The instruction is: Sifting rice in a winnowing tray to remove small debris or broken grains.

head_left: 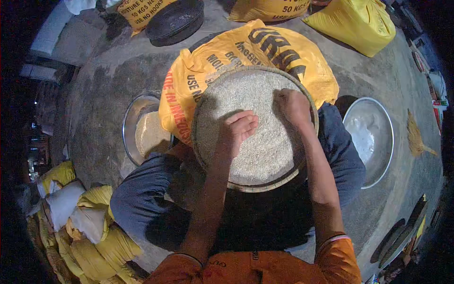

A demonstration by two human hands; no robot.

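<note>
Expect loose, shifting grain (pixel 262 156) beneath left fingers (pixel 248 125), loosely open, and right fingers (pixel 284 97), bunched closed, can't tell on what; hold stiff-looking tray (pixel 265 188) by rim around both.

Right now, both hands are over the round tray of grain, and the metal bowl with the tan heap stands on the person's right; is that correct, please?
Not quite: the head view shows the metal bowl with the tan heap on the person's left; the rest holds.

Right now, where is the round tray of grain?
In the head view, the round tray is at the centre, under the left hand and right hand, with the orange sack along its far side.
</note>
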